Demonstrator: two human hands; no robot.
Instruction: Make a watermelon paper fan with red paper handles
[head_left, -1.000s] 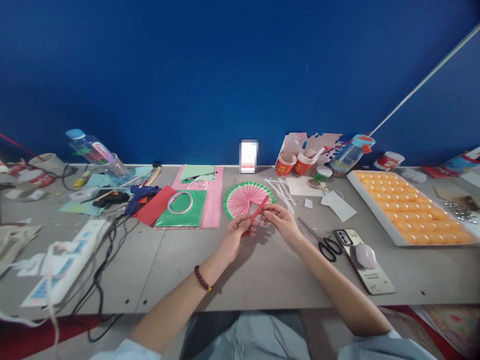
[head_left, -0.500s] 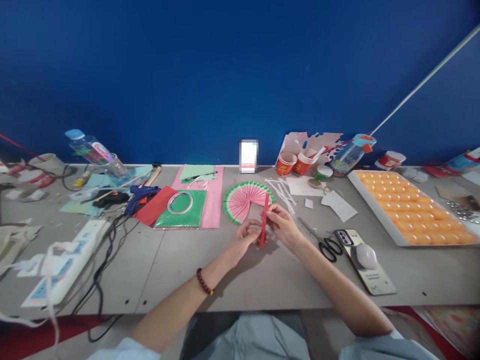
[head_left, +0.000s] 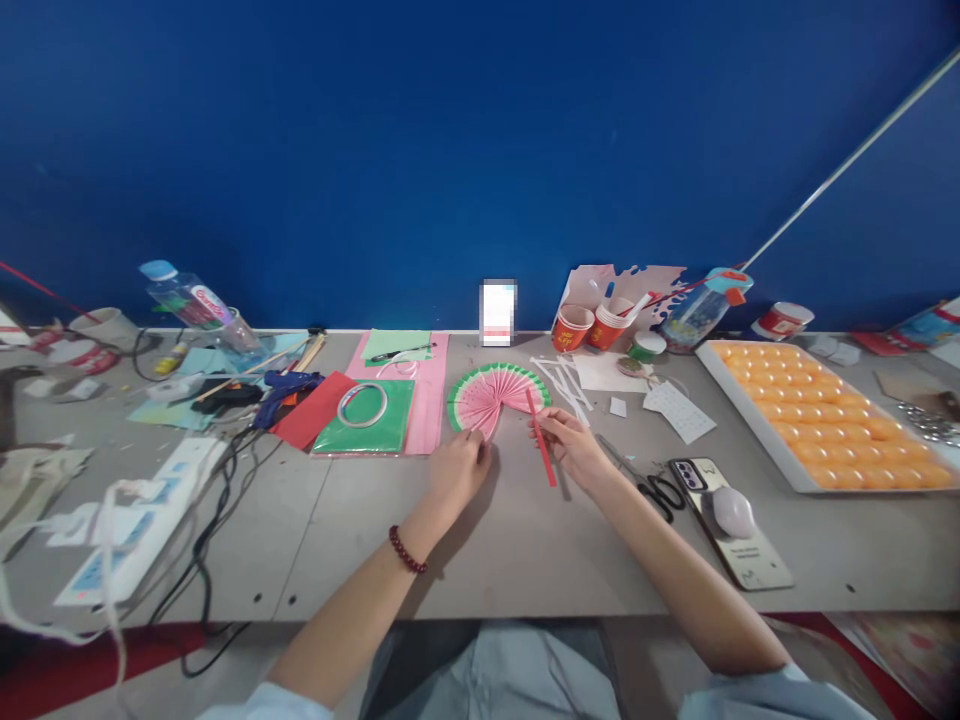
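Note:
A pleated watermelon-patterned paper fan (head_left: 495, 388), pink with a green rim, lies spread on the table with a gap at its lower side. My left hand (head_left: 461, 468) is at its lower left end, fingers curled and closed on the fan's edge; the fingertips are partly hidden. Between the thumb and fingers of my right hand (head_left: 566, 445) is a narrow red paper strip (head_left: 546, 455). The strip slants, its upper end over the fan's right end.
Black-handled scissors (head_left: 656, 492) and a phone (head_left: 731, 530) with a white mouse-like object lie at right, beyond them a tray of orange balls (head_left: 832, 415). Left are a tape roll (head_left: 362, 405) on green paper and a power strip (head_left: 142, 525). Red paper cups (head_left: 574, 328) stand behind.
My left hand has let go of the red strip and moved left to the fan's edge. The strip, now in my right hand alone, has tilted and shifted slightly right.

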